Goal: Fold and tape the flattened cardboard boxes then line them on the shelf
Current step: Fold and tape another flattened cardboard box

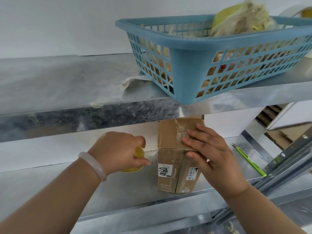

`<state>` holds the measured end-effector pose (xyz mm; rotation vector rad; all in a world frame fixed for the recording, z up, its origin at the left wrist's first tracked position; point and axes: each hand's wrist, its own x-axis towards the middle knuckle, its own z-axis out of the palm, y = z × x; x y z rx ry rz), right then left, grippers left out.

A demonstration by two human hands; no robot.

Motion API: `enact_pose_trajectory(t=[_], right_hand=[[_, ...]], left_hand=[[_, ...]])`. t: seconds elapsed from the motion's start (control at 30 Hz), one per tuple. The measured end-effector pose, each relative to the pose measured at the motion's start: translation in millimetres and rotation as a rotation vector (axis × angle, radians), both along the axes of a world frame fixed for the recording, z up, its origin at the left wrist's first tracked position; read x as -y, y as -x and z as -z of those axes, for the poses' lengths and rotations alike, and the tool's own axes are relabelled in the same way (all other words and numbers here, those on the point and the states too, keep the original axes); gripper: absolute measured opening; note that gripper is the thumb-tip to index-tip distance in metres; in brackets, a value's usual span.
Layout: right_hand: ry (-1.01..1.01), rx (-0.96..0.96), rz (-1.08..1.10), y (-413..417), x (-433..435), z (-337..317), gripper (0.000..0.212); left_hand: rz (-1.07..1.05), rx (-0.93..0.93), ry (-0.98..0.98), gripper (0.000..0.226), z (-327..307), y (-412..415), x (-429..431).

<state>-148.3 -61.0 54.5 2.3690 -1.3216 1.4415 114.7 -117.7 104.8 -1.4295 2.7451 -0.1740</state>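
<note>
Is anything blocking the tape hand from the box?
Nothing visible does. Only the clear tape itself spans the gap between the left hand, gripping the yellow tape roll, and the cardboard box, which the right hand presses.

I read on cardboard box [168,183] | 7 o'clock white label [164,170]: handwritten "0900" | 5 o'clock narrow label [192,173]: "516 K20-01 030", unsure

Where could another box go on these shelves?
Upper shelf: bare left of the blue basket. Lower shelf: bare left of the left hand and tape roll. Crowded from the cardboard box, pressed by the right hand, to the green knife.
</note>
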Motion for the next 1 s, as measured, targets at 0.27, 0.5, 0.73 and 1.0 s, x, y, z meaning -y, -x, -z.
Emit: enact_pose_trajectory(t=[0.27,0.5,0.73,1.0], right_hand=[[-0.007,0.034,0.009,0.6,-1.0,1.6,0.030],[-0.016,0.014,0.011,1.4,0.8,3.6,0.031],[-0.036,-0.091,0.025,5.9,-6.0,3.1,0.046],[-0.843,0.097,0.723,125.9,-13.2,74.7,0.058]], left_hand=[[0.057,-0.790,-0.123,0.055,22.6,-21.0,-8.8],[0.143,-0.886,0.025,0.037,36.6,-24.0,-11.1],[0.142,-0.790,0.073,0.025,33.3,-3.5,-16.4],[0.053,-0.775,0.130,0.030,32.4,3.3,-26.6]])
